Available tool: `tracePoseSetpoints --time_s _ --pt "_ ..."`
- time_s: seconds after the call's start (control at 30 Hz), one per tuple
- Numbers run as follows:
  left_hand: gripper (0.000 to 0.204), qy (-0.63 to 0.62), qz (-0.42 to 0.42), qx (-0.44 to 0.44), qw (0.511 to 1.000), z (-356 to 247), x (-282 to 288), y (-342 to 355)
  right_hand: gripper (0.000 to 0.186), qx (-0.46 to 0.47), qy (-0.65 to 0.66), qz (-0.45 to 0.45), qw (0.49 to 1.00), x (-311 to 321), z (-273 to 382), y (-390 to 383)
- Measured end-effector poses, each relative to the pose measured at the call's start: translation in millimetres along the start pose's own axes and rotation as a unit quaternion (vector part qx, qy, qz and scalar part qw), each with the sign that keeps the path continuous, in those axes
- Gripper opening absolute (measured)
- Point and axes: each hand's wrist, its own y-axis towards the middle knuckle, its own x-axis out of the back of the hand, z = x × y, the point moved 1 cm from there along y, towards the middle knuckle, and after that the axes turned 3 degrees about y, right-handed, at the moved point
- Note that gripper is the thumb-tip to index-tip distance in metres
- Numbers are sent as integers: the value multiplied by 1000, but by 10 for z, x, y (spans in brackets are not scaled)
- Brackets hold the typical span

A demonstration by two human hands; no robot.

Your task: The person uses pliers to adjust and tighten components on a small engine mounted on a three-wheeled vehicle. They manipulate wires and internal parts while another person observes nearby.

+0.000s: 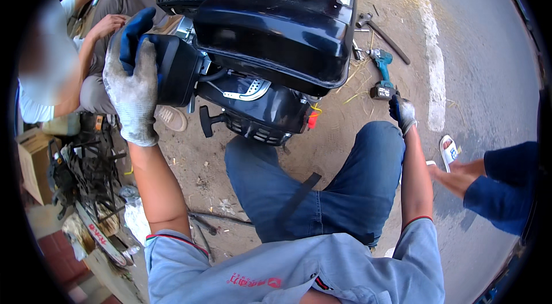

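Note:
A small black petrol engine stands in front of me, with a glossy fuel tank (276, 33) on top. Its recoil starter cover (261, 108) and black pull handle (208, 121) face me. My left hand (133, 68), in a white knit glove with blue coating, grips a black boxy housing (178, 68) at the engine's left side. Off to the right, my gloved right hand (403, 113) is low by my knee with curled fingers. A thin dark tip shows above them, but what they hold is unclear. Just beyond that hand lies a teal cordless power tool (381, 71) with a black battery.
Behind the power tool lies a hammer (391, 42). A person (103, 45) sits close on the left, and another person's sandalled foot (449, 151) is at the right. Metal parts (86, 171) and a cardboard box (35, 163) crowd the left side. A white line (428, 39) edges the road.

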Motion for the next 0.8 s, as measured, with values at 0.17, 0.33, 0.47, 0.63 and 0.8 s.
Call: tracePoseSetpoints --time_s 0.17,0.33,0.47,0.63,0.8 --pt "34 39 -36 74 996 -26 36 55 50 166 -369 -41 913 -106 343 1056" --pt "34 164 -35 38 985 78 130 59 57 252 -429 -14 867 -639 1144 955" --pt "33 151 -78 82 982 69 163 40 50 266 54 335 902 -1216 2012 342" --pt "36 330 -206 119 914 -535 -259 -73 70 259 -9 537 803 -1523 2652 -209" --pt "46 80 -207 56 974 -996 -938 -679 77 195 38 580 790 -1842 2688 -276"
